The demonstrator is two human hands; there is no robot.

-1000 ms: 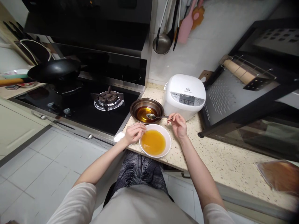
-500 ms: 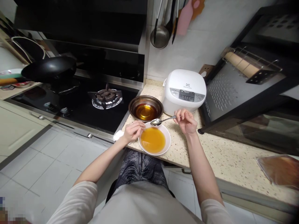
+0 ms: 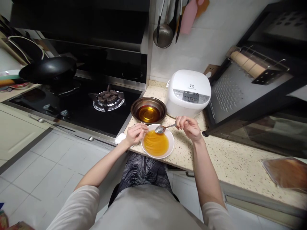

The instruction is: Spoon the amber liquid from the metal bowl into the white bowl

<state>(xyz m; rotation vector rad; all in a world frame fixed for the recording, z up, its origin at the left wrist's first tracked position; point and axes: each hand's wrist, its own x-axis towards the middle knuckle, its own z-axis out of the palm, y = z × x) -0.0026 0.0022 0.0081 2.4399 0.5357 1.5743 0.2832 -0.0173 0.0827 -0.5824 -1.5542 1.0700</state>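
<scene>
A white bowl [image 3: 170, 142] of orange-yellow liquid stands at the counter's front edge, and ripples cross the liquid's surface. My left hand [image 3: 135, 134] pinches the bowl's left rim between thumb and fingers. In my right hand [image 3: 188, 127] is the handle of a metal spoon [image 3: 160, 129]. The spoon's head hangs over the far side of the bowl, close above the liquid; whether it touches cannot be made out. Just behind the bowl sits a dark metal basin [image 3: 134, 111] with clear amber liquid in it.
A white rice cooker [image 3: 188, 92] stands behind my right hand. Left is a gas hob [image 3: 79, 115] with a black wok [image 3: 49, 70] on its far burner. A black oven-like appliance [image 3: 227, 92] and a flat brown packet [image 3: 285, 173] are on the right. A strainer [image 3: 163, 36] hangs on the wall.
My right hand and the spoon have come down slightly, bringing the spoon's head closer to the liquid. Ripples now show on the liquid, which was smooth before. The left hand stays at the rim.
</scene>
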